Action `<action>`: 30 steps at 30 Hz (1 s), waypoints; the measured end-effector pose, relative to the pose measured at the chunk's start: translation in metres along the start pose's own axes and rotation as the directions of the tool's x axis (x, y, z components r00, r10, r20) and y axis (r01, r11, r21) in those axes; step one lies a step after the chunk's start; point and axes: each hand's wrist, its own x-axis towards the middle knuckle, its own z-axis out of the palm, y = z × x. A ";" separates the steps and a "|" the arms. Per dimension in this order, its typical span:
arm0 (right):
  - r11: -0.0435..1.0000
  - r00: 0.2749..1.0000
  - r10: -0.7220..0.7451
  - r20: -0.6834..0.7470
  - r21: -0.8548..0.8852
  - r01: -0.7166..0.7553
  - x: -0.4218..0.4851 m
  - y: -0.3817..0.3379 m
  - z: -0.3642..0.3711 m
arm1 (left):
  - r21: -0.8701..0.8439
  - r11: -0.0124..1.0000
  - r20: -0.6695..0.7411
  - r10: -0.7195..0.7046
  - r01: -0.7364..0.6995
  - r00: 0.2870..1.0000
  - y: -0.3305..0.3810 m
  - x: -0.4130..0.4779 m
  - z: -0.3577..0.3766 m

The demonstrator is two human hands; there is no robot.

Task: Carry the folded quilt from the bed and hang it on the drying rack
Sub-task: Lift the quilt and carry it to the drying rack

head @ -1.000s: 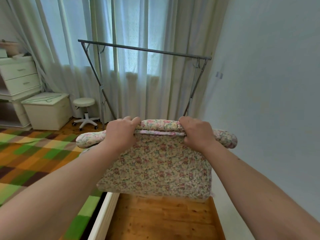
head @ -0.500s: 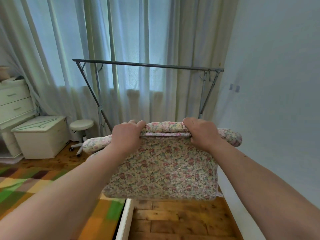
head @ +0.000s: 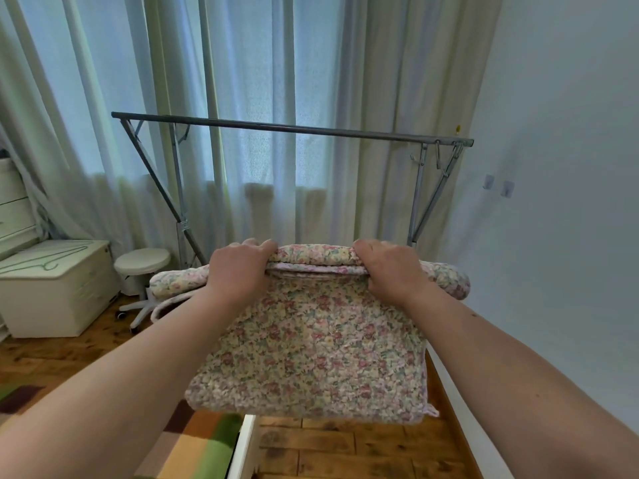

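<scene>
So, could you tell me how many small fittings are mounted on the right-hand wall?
2. The left fitting and the right fitting sit side by side on the wall, just beyond the right end of the drying rack. Others may lie outside the view.

Above the horizontal bar of the grey metal drying rack [head: 294, 127] there is open air, with pale curtains [head: 262, 63] just behind it. A round white stool [head: 141, 261] and a white storage box [head: 58, 288] stand near its left legs; the pale blue wall [head: 553, 167] is near its right end.
</scene>
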 end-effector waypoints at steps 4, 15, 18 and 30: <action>0.999 0.999 -0.025 0.040 0.040 0.023 0.047 0.035 0.040 | -0.008 1.000 0.046 -0.026 0.027 0.999 0.005 0.055 0.034; 0.994 0.995 -0.095 0.021 0.048 0.094 0.168 0.110 0.122 | 0.003 0.994 0.044 -0.105 0.105 0.994 0.002 0.184 0.109; 0.997 0.997 -0.073 0.021 0.032 0.073 0.207 0.121 0.140 | 0.004 0.995 0.038 -0.104 0.104 0.994 -0.011 0.220 0.129; 1.000 0.999 -0.017 0.049 0.002 0.017 0.369 0.159 0.218 | -0.036 0.999 0.044 -0.033 0.034 0.999 -0.083 0.386 0.212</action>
